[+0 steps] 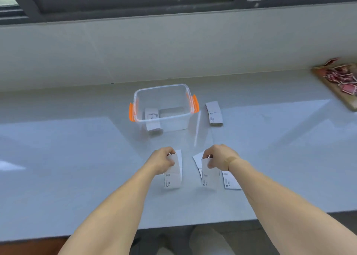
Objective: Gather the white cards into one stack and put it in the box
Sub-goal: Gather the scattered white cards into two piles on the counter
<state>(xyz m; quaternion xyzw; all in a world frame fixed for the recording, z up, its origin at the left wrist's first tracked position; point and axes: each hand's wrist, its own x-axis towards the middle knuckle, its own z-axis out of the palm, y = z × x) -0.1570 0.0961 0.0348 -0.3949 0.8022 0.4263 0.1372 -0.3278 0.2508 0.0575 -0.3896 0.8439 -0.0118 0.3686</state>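
Some white cards (153, 117) already lie inside the clear box (163, 104). Nearer than the box, the left hand (164, 163) pinches a small bunch of cards (173, 177); the right hand (218, 158) pinches another bunch (209, 175), one loose card (230, 180) beside it. Right of the box sits a fourth pile (214, 114). Roughly halfway, I judge: three groups outside remain to merge.

Each hand, left hand (164, 161) and right hand (219, 156), pinches white cards (172, 179) on the desk (77, 158). The clear box (163, 105) sits at twelve o'clock. More cards (214, 113) lie at one o'clock.
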